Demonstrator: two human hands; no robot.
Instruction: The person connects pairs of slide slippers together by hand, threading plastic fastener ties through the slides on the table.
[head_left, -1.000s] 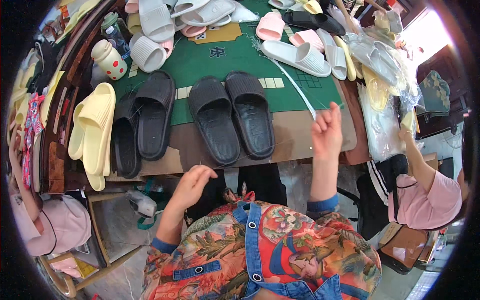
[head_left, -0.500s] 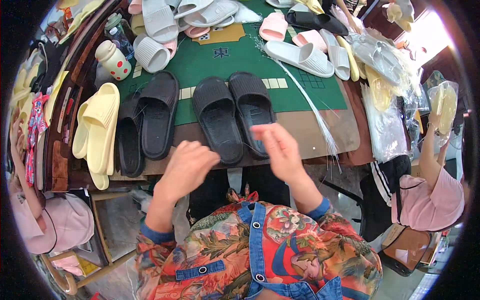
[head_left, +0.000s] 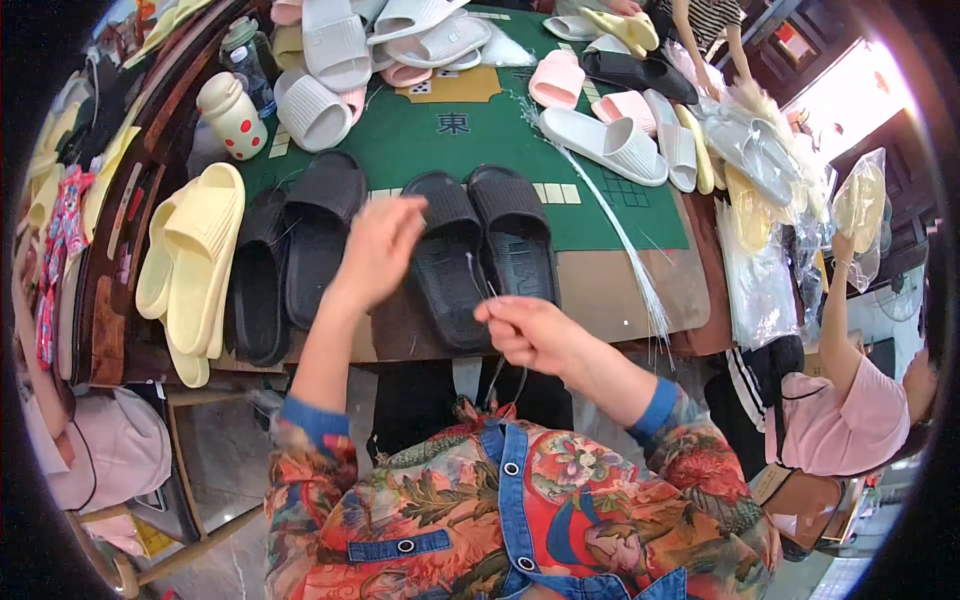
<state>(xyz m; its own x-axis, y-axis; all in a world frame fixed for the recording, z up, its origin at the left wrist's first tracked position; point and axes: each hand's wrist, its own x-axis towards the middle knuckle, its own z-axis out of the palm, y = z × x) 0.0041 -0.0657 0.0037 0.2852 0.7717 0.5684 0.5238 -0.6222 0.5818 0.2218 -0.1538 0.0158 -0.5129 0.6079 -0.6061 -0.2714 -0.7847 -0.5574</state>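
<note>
A pair of black slippers (head_left: 444, 270) lies side by side in front of me, toes pointing away. My right hand (head_left: 527, 332) is at their heel end, thumb and fingers pinched on a thin strand that runs up over the footbeds. My left hand (head_left: 380, 250) is raised beside the left slipper's strap, its fingers drawn together; whatever they may hold is too small to make out. Left of that hand lies a second black pair (head_left: 325, 250), partly covered by my forearm. A bundle of thin white strands (head_left: 622, 230) stretches across the table at the right.
Stacked yellow slippers (head_left: 200, 265) sit at the table's left edge, below a white red-dotted bottle (head_left: 231, 118). Grey slippers (head_left: 335, 45) are piled at the back. Clear bags (head_left: 755, 290) hang at the right, where a person in pink (head_left: 835, 415) holds up bagged yellow slippers (head_left: 858, 205).
My left hand has moved up and away, toward the slipper's strap. The right hand has come down and left to the heels, and the strand in it now shows.
</note>
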